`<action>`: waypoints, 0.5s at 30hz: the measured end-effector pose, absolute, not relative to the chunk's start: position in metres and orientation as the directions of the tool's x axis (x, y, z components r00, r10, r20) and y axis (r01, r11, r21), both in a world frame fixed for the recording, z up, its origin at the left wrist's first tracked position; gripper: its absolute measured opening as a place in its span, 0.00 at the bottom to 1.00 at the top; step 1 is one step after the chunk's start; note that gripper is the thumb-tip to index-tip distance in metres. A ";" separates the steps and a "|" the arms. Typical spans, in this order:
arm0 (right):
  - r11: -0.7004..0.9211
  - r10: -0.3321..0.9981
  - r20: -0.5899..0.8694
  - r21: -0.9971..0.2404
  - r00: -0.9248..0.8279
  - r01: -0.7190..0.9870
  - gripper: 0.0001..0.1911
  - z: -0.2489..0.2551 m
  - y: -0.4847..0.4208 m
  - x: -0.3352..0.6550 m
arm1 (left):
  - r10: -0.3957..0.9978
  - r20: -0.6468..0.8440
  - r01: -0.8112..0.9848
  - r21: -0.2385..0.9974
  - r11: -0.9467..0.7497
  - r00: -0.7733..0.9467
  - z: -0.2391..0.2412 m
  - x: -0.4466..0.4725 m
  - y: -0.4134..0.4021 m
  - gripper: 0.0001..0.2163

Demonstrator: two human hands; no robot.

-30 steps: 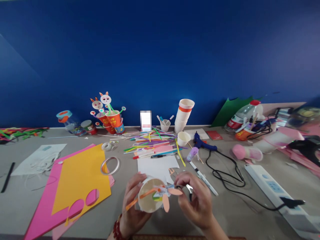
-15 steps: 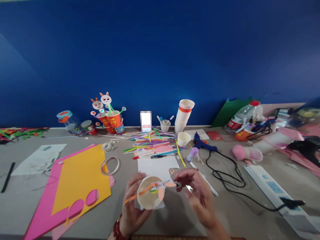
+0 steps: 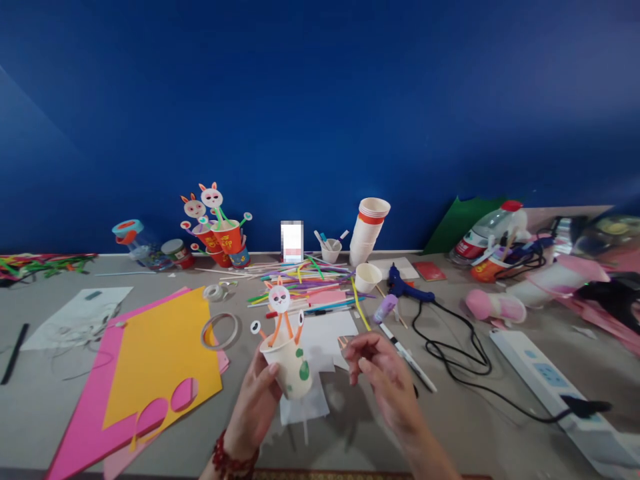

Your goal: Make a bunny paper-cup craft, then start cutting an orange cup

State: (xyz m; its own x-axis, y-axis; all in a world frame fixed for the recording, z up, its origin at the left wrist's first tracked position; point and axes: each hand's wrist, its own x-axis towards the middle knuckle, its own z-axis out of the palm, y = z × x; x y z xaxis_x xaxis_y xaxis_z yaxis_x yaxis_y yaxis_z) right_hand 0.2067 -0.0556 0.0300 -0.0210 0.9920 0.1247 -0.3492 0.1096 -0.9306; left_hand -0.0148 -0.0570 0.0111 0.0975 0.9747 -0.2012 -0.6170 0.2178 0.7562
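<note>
Wall [image 3: 320, 100] of deep blue fills the upper half of the view, and a grey table [image 3: 475, 427] is spread beneath it. At 9 o'clock of the hands, a yellow foam sheet [image 3: 160, 353] is laid over a pink foam sheet [image 3: 85, 427]. At 3 o'clock, a white power strip [image 3: 545, 380] is seen, with a black cable [image 3: 450, 347] looped between it and a blue glue gun [image 3: 405, 288]. A white sheet of paper [image 3: 325, 333] is spread at 12 o'clock of the hands, and a heap of coloured straws [image 3: 305, 287] is scattered just beyond it. A stack of white paper cups [image 3: 367, 230] is stood at 1 o'clock, against the wall. A clear ring of tape [image 3: 221, 347] is left at 10 o'clock, touching the yellow sheet.

The right hand [image 3: 387, 383] is held just above the table at 3 o'clock of the cup, near it but apart; its fingers [image 3: 367, 350] are half curled, and whether anything is pinched in them cannot be told. The left hand [image 3: 257, 400], a red bead bracelet [image 3: 233, 463] at its wrist, is closed around a white paper cup with green spots [image 3: 291, 367], the thumb pressed on its near side. The cup is kept almost upright, mouth up, at the bottom centre of the view, above a scrap of white paper. Orange stems are set in it, and a small round white rabbit face [image 3: 279, 298] is carried at 12 o'clock of its mouth.
</note>
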 end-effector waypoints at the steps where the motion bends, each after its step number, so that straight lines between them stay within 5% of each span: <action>1: 0.098 0.994 0.108 -0.939 -0.012 -0.329 0.09 0.029 -0.054 0.206 | 0.977 -0.196 -0.609 0.766 0.206 0.084 0.011 -0.015 -0.056 0.24; 4: 0.064 0.998 0.068 -0.971 -0.010 -0.230 0.03 0.023 -0.046 0.207 | 0.990 -0.143 -0.513 0.849 0.124 0.002 0.008 -0.016 -0.051 0.25; 8: 0.097 0.993 0.092 -0.993 -0.069 0.065 0.10 0.016 -0.033 0.208 | 0.995 -0.065 -0.359 0.933 0.035 -0.073 0.003 -0.015 -0.043 0.28; 12: 0.128 0.989 0.084 -0.893 -0.119 0.432 0.15 0.013 -0.025 0.204 | 0.996 -0.054 -0.319 0.947 0.027 -0.075 0.002 -0.012 -0.044 0.27; 15: 0.169 0.983 0.074 -0.732 -0.170 0.660 0.08 0.009 -0.022 0.198 | 0.997 -0.053 -0.310 0.950 0.034 -0.053 0.004 -0.009 -0.049 0.27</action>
